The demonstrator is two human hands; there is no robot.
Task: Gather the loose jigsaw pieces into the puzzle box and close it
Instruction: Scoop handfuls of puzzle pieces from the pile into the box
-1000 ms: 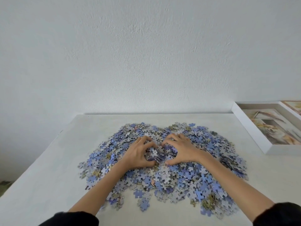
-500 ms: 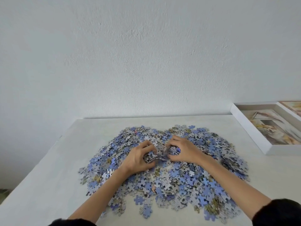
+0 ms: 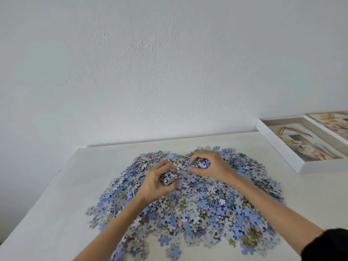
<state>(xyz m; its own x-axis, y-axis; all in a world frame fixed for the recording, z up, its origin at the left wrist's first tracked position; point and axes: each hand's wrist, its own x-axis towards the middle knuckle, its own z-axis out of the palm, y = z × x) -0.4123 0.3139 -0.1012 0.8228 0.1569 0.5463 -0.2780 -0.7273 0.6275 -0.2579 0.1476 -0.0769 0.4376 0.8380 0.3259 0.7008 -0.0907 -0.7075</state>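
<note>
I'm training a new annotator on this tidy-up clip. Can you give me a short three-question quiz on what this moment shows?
1. True or false: the left hand and the right hand each grip a handful of jigsaw pieces.
2. Where does the puzzle box lie on the table? A) left of the pieces B) right of the pieces, apart from them C) on top of the pieces
3. Fill in: the hand nearer the box is the ___ hand.
Key: 1 true; 2 B; 3 right.

Bright even daylight, soft shadows; wide-angle edge bending, perhaps slight blur
</note>
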